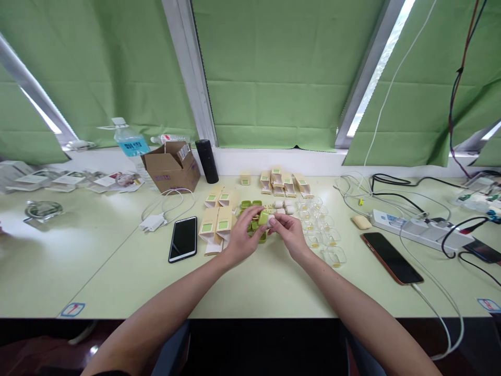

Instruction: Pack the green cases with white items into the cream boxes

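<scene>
Above the middle of the table, my left hand pinches a small light-green square-sided piece between thumb and fingers. My right hand is closed on a small white piece that meets the green one; how far they are joined cannot be made out. Darker green small cases lie behind and under my left hand, partly hidden. Several small white rounded pieces lie just beyond my right hand. To its right are rows of clear small covers with yellow spots inside.
Small cream cardboard boxes lie left of my hands, and more boxes at the back. A phone, a white charger, a brown carton and a black cylinder are leftward. Rightward are another phone and a power strip with cables.
</scene>
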### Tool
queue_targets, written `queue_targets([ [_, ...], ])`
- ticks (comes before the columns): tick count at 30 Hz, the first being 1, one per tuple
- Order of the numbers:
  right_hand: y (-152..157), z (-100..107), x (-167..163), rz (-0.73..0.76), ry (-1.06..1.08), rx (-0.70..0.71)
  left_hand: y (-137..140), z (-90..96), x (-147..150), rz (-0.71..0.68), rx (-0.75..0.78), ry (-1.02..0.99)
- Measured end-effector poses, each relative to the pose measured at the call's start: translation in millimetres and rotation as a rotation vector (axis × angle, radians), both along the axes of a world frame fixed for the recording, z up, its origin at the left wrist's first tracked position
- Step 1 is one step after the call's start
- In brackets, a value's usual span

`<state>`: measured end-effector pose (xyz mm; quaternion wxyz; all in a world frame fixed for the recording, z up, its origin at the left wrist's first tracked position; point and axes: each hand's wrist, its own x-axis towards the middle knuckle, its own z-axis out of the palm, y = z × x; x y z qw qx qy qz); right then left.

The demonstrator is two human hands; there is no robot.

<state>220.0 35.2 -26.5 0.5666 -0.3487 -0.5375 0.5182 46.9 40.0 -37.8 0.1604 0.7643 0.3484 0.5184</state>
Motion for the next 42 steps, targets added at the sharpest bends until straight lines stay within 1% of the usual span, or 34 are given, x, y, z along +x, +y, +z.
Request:
queue_targets([
  [4,0,-4,-3,0.004,0.014,-0.016,-2,-3.1,1,0.016,0.010,0.071],
  [14,1,-8,-8,-0.006,0.056,-0.052,-4,-4.1,1,0.071,0.090,0.136],
  [24,-2,-9,-11,0.037,0.165,-0.131,-2,-4.4,-3,0.094,0.279,0.249],
  [30,-1,-10,-12,0.057,0.187,-0.130,0,-1.6,-5,0.143,0.443,0.314],
  [33,-1,-12,-12,0.066,0.180,-0.138,2,-0.4,-5,0.149,0.496,0.347],
  [39,-3,-11,-12,0.096,0.146,-0.138,7,-3.1,-6,0.160,0.538,0.316],
  [42,-5,-9,-11,0.102,0.115,-0.100,8,-5.3,-7,0.152,0.475,0.256],
])
